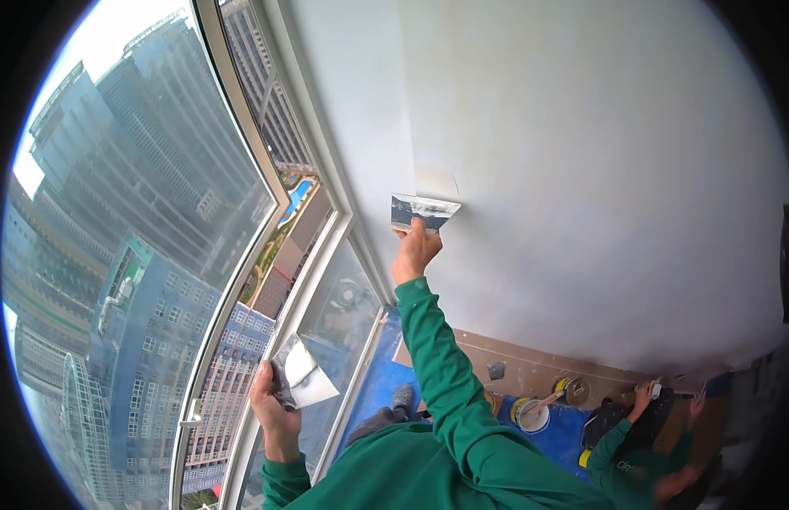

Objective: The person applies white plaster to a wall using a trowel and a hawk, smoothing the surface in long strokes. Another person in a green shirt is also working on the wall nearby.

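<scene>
My right hand [418, 253] reaches up and grips a wide putty knife [425, 211] whose blade rests against the white wall [581, 170]. Grey-white filler smears the blade, and a pale patch of filler [437, 182] shows on the wall just above its edge. Lower down on the left, beside the window, my left hand [274, 412] is closed around a second wide putty knife [306, 374]. White filler covers much of that blade; its handle is hidden.
On the left, a window frame [263, 187] stands open above a long drop to tall buildings. Below, an open bucket [530, 416] with a tool in it and several other containers sit on blue floor sheeting [564, 446]. A co-worker's hand [643, 398] shows at lower right.
</scene>
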